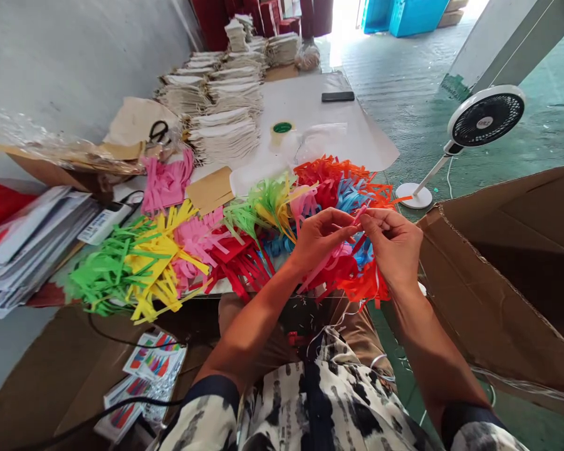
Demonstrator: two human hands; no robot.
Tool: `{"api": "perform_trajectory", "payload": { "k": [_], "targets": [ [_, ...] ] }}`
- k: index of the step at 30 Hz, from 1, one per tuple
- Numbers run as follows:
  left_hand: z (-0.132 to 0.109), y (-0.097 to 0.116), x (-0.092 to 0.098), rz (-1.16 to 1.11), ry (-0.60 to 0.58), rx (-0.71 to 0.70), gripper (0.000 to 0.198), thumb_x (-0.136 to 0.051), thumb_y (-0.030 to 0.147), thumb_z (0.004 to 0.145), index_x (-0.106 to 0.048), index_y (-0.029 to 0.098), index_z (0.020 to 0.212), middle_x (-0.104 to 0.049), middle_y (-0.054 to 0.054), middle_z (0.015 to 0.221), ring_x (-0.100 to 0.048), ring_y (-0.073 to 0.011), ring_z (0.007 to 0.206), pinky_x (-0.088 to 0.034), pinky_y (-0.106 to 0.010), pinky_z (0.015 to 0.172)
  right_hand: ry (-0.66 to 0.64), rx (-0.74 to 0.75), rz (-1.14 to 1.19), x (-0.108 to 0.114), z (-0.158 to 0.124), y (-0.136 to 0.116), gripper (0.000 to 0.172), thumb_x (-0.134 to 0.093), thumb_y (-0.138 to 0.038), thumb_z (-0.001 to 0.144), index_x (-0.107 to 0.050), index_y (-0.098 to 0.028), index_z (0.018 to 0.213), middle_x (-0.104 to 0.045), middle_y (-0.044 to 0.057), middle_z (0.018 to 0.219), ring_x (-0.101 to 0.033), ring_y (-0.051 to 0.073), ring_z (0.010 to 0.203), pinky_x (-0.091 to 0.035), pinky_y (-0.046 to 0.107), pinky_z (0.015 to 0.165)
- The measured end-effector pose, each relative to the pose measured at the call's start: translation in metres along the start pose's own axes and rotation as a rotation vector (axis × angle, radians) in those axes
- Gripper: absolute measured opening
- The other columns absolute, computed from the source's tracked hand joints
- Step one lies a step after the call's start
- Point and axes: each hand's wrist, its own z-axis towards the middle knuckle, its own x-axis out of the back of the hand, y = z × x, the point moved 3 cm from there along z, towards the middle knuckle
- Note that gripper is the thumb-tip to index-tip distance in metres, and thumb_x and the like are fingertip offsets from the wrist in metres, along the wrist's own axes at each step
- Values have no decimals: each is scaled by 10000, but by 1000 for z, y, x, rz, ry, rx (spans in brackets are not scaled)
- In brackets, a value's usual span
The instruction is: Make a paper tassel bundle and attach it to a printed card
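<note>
Leaning together at the left edge of the frame, printed packets [32, 250] lay in a slanted pile, with a red object [2, 203] partly in view behind them. To their right a white box [104, 224] sat behind a green fringed bundle [103, 269], and printed cards [153, 357] lay below, in the lower left. A yellow fringed bundle [157, 260] overlapped the green one; above it, a pink fringed bundle [167, 181] rested near black-handled scissors [158, 131]. Stacks of white, string-edged pieces [225, 134] filled the upper left of centre, behind a flat brown paper piece [211, 191]. Red fringe [237, 260] spread along the near edge of the white surface [301, 94], and a roll of tape [282, 128] stood farther back, in the upper centre.

Right of centre, the left hand [323, 237] was narrowed, its thumb and fingers pinching a small pink strip [360, 215]. The right hand [391, 241] gripped the same strip from the other side, thumb against fingers, so the strip was between the two hands, above red, blue and orange fringe. A dark slab [337, 96] lay beyond them. Farther right stood a white fan [486, 119], with an open cardboard box [474, 275] at the right edge.
</note>
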Motion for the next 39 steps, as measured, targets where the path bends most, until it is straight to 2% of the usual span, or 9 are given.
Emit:
{"api": "perform_trajectory", "payload": {
  "k": [4,8,11,19,22,25,34,39],
  "targets": [
    [-2,-3,2,-11,37,-10,413,-945,463,761,-714,184,959,-737,11,910,-758,-122,717,-623,-248,657,-20,-14,4,-3,0,-2,271,-797,-495,879,-800,-232,947,-775,24,801,-655,162,679,-480,283,585],
    [-3,-6,3,-47,34,-6,383,-873,496,850,-704,188,1004,-753,3,890,-757,-118,685,-624,-258,672,-44,-17,42,-5,1,-4,278,-808,-503,875,-784,-233,938,-764,18,772,-688,167,691,-515,286,609],
    [-3,-5,5,-73,49,-25,375,-846,503,880,-687,192,1016,-746,11,864,-736,-102,659,-609,-255,675,-71,-16,43,-5,1,-1,266,-803,-493,890,-781,-233,944,-750,7,746,-668,157,660,-503,281,598],
    [3,-7,12,-111,57,26,446,-872,551,834,-634,203,981,-675,43,766,-665,-94,634,-611,-291,706,-111,-35,-30,-3,3,1,347,-776,-559,910,-783,-213,937,-757,18,755,-632,152,638,-467,275,578],
    [6,-8,15,-92,94,27,450,-898,541,803,-646,202,958,-660,44,765,-633,-81,638,-585,-263,676,-202,-42,-61,-2,2,-2,349,-772,-559,910,-778,-213,864,-744,17,723,-605,143,606,-434,266,548],
    [7,-9,16,-71,80,10,440,-903,529,801,-659,196,951,-663,35,784,-627,-77,647,-567,-247,657,-307,-87,-48,-3,2,-2,357,-767,-554,904,-768,-203,837,-735,15,689,-604,141,575,-441,270,543],
    [2,-8,18,64,63,-22,423,-887,533,819,-670,198,959,-673,15,860,-642,-90,708,-527,-231,667,-285,-121,-103,-1,3,0,347,-752,-511,906,-732,-193,770,-691,-3,639,-526,114,517,-369,255,492],
    [-3,-4,15,169,65,-104,353,-757,540,947,-685,196,906,-643,9,869,-598,-88,733,-502,-226,674,-281,-116,-76,-1,1,-1,396,-763,-566,902,-721,-194,773,-666,-10,627,-553,124,529,-386,265,511]
  ]
}}
